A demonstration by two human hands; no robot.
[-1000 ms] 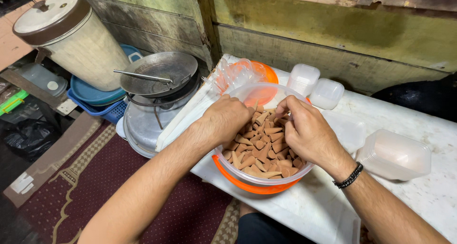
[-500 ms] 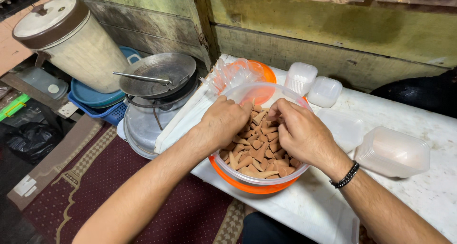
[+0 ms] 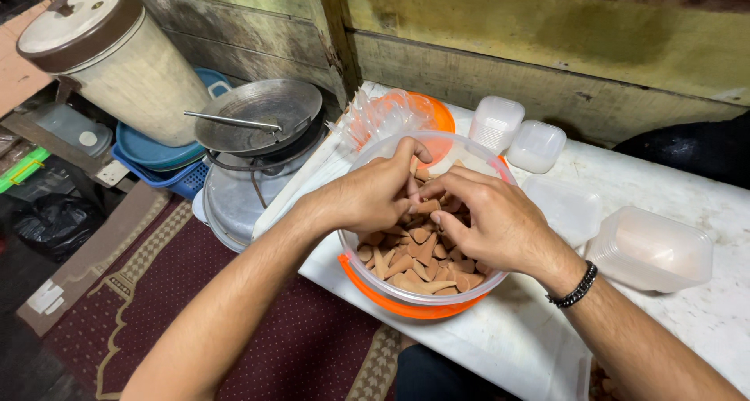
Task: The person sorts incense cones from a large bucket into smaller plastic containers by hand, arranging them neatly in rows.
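Over the near edge of the white desk point(image 3: 703, 331), both hands met in the clear tub point(image 3: 476, 295) of brown cone-shaped pieces point(image 3: 414, 260), left hand point(image 3: 367, 198) and right hand point(image 3: 492, 221) equally close, fingers curled together on pieces directly beneath.

Lidded cream bin point(image 3: 109, 57) far left; metal pan point(image 3: 262, 116) atop stacked pots; empty plastic containers point(image 3: 652, 248) on white table point(image 3: 726, 323).

Brown cone-shaped pieces point(image 3: 418, 260) (heaped loosely) fill a clear round tub point(image 3: 469, 298) atop an orange lid.
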